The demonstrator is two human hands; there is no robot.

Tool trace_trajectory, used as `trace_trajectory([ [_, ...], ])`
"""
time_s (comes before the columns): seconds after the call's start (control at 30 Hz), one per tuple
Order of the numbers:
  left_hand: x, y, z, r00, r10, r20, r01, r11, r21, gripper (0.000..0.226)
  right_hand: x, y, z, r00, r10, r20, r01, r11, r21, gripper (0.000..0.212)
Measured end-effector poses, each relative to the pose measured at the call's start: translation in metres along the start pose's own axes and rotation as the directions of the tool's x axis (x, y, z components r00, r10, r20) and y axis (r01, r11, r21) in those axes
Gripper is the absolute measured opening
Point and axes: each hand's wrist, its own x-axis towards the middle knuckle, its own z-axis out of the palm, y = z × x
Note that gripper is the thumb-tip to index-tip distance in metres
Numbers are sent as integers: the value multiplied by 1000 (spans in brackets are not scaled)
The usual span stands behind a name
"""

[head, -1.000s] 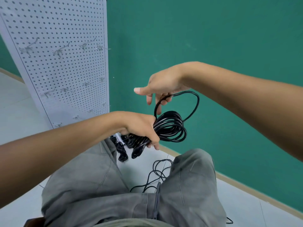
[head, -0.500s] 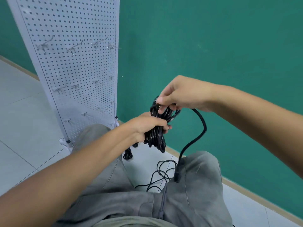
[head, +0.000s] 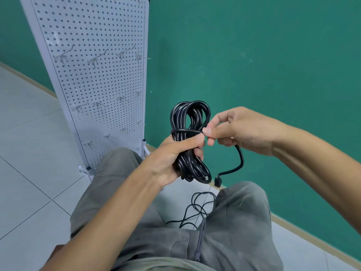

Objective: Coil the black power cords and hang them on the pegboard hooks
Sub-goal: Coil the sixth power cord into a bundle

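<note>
A: Where's the cord now?

B: The coiled black power cord [head: 190,141] stands upright in the left hand [head: 172,159], whose grip is closed around its middle. Loops bulge above and below that grip.

A: And the other hand?

B: The right hand [head: 234,130] pinches the tail [head: 186,130], drawn across the bundle just above the left grip. The plug end [head: 217,180] dangles below the right grip.

A: How to wrap well?

B: I'd keep the tail taut, lay turns close above the left thumb, and leave the top loop open for a pegboard hook [head: 95,60]. Another cord [head: 197,210] waits on the floor.
</note>
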Motion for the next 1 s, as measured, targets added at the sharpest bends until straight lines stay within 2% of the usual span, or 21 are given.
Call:
trace_trajectory([
  [0.03,-3,-1,2,1000,5,1,-5,999,-48,18,-1,1,2,1000,1,14,-2,1000,10,11],
  [0.13,-10,-6,3,1000,2,12,0,987,-159,57,-5,6,5,997,4,76,-5,1000,12,12],
  [0.17,-13,-7,5,1000,-3,14,5,986,-167,59,-8,7,5,995,4,102,-4,1000,2,14],
  [0.33,-22,-6,14,999,-27,-30,22,987,-158,25,-17,17,-1,990,16,139,-13,1000,-19,22],
  [0.47,-25,-8,13,999,-10,-47,8,998,-60,14,-23,41,-3,970,30,240,-66,987,144,18],
  [0.63,-29,-12,15,1000,-3,10,2,995,103,19,-18,58,-11,935,204,290,-285,920,270,57],
  [0.7,-32,-12,18,999,25,43,-35,971,237,16,-9,61,-15,922,221,317,-292,936,196,68],
  [0.73,-33,-12,19,997,44,63,-62,949,309,13,-5,59,-14,923,217,318,-268,955,126,66],
  [0.83,-35,-8,26,987,65,149,-132,852,506,17,2,47,-9,938,220,268,-206,975,-81,34],
  [0.87,-35,-6,28,984,58,168,-143,819,555,20,5,42,-9,948,232,219,-202,968,-149,35],
  [0.97,-30,2,31,983,-6,184,-118,747,654,26,21,32,-17,948,282,146,-244,941,-234,74],
  [1.0,-27,4,31,981,-40,192,-104,725,681,25,26,26,-19,944,300,135,-260,932,-253,79],
])
